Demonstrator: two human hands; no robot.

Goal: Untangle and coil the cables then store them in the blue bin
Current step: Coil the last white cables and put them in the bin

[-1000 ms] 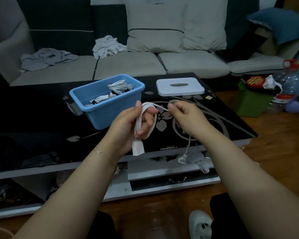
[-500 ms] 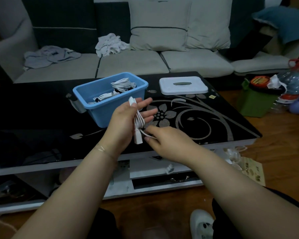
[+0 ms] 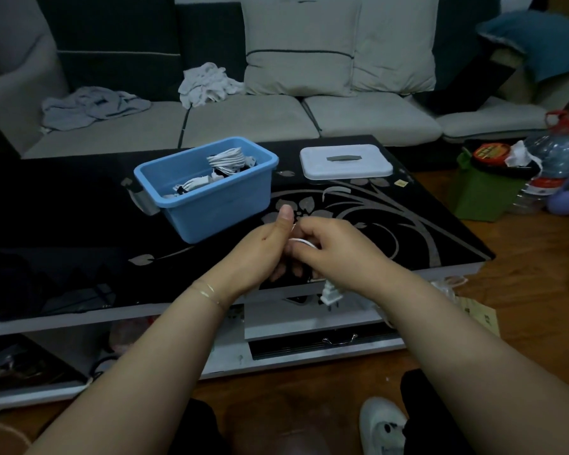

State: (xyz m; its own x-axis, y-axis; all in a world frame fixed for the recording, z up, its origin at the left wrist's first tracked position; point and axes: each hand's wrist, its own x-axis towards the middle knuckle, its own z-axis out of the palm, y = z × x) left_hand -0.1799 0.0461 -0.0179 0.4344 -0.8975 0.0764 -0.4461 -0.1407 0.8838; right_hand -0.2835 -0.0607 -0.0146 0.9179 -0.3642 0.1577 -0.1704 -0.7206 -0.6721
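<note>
Fingers (image 3: 304,254) of both hands pinch one white cable (image 3: 301,241); blue bin (image 3: 211,205) holds seemingly two coils.

A white lid (image 3: 345,160) lies on the black floral table (image 3: 408,224); behind, a sofa (image 3: 250,119) carries crumpled cloths (image 3: 207,83), while a green box (image 3: 480,198) and water bottle (image 3: 552,165) stand on the floor

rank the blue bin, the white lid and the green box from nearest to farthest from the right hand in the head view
Measured from the right hand:
1. Blue bin, just beyond and to its left on the table.
2. White lid, farther back on the table.
3. Green box, off the table on the floor to the right.
</note>
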